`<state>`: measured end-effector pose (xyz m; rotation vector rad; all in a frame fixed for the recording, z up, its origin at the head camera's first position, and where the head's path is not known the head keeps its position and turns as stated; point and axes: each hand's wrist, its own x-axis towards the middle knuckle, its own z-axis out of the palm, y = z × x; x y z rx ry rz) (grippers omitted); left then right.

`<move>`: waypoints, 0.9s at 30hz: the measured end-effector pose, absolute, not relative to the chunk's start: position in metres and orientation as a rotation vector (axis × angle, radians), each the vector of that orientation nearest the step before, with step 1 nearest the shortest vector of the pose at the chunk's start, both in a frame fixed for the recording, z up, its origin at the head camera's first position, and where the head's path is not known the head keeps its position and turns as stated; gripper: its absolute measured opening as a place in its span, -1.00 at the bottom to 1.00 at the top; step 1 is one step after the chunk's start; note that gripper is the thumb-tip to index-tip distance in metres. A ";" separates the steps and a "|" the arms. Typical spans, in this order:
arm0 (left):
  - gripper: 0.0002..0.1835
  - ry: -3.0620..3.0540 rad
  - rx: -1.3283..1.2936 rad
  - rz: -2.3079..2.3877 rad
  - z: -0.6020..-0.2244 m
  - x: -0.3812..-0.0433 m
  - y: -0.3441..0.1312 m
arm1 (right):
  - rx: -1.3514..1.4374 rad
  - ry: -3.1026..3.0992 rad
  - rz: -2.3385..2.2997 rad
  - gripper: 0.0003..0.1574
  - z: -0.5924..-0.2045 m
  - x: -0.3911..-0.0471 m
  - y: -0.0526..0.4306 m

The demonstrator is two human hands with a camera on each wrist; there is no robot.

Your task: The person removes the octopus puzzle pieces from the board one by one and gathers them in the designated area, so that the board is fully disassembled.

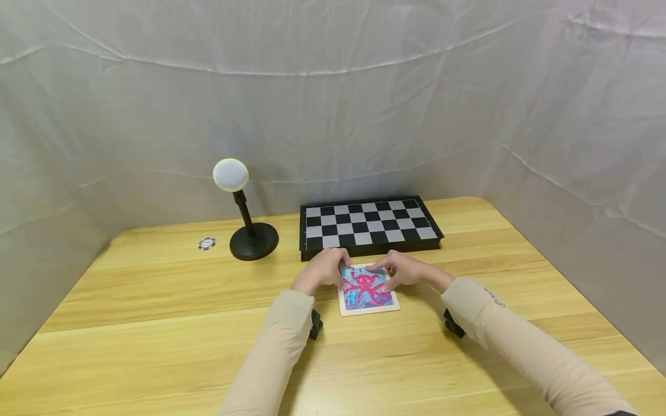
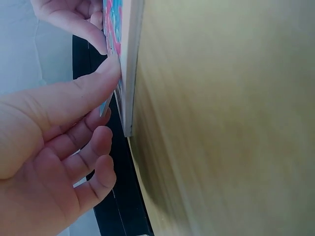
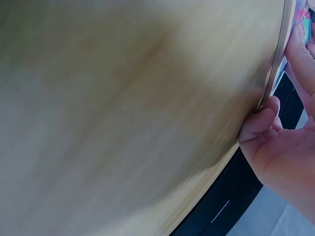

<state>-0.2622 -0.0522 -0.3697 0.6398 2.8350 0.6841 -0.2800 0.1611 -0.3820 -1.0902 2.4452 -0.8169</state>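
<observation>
A small square octopus picture board (image 1: pixel 359 301), pink on blue with a pale border, lies on the table in the head view. My left hand (image 1: pixel 325 268) is at its left side, thumb on the picture. In the left wrist view, a thin flat blue-edged piece (image 2: pixel 104 107) sticks up between that thumb and the index finger; its full outline is hidden. At the upper right corner, my right hand (image 1: pixel 403 270) has its thumb on the picture and its index finger near the far edge. The right wrist view shows the other fingers (image 3: pixel 260 123) curled at the board's edge.
Just behind the picture board is a black-and-white chessboard box (image 1: pixel 369 222). A microphone-shaped object on a round black stand (image 1: pixel 254 241) stands to the left, with a poker chip (image 1: pixel 207 243) beside it. Pale fabric (image 1: pixel 333 115) encloses the wooden table (image 1: pixel 171 346).
</observation>
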 end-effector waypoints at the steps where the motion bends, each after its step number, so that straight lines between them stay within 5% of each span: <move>1: -0.62 2.840 0.642 0.674 -0.369 -0.262 -0.052 | -1.084 2.449 -0.813 -0.35 -0.382 -0.280 0.161; 27: -0.79 2.741 0.613 0.826 -0.363 -0.260 -0.056 | -1.063 2.446 -0.855 -0.33 -0.386 -0.279 0.165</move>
